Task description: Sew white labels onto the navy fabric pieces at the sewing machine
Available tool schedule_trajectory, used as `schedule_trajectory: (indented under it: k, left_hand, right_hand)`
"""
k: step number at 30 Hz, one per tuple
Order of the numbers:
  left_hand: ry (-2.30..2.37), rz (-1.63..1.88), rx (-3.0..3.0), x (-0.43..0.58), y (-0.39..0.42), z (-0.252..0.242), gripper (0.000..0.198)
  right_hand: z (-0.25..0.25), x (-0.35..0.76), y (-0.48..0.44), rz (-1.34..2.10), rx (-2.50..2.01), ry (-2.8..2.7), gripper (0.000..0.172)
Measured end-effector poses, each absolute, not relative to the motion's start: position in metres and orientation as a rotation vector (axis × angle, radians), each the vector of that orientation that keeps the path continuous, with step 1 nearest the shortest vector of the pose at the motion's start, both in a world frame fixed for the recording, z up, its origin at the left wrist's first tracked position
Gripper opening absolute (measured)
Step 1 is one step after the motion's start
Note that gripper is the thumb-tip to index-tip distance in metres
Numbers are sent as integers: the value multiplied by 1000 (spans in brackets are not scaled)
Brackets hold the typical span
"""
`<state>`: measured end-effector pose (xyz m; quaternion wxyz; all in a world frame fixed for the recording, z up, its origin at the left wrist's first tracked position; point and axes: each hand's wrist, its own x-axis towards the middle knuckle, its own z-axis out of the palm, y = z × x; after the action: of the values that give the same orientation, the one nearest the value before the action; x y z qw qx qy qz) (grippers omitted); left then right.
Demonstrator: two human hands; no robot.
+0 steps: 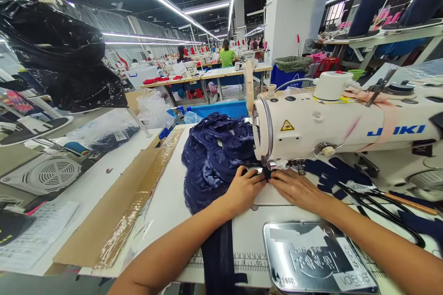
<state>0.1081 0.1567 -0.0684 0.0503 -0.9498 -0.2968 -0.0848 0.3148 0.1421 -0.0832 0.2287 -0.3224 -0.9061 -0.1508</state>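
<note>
A white sewing machine stands across the right half of the table. My left hand is closed on dark navy fabric just left of its needle area, fingers curled. Close by on the right, my right hand has its fingers pressed together on the fabric edge under the presser foot. A heap of navy lace fabric lies left of the machine, and a navy strip hangs over the front table edge beneath my left forearm. The needle tip is hidden.
A metal tin lies in front of my right hand. Black scissors and navy pieces are at the right. Taped cardboard lies left. Further back, a person in green sits among machines.
</note>
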Motion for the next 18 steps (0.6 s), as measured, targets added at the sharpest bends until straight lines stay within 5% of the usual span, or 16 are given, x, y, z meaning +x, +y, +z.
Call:
schedule_trajectory:
  k: [18]
  left_hand:
    - [-1095, -228, -2956, 108, 157, -65, 39]
  right_hand:
    - [-89, 312, 146, -482, -934, -2505, 27]
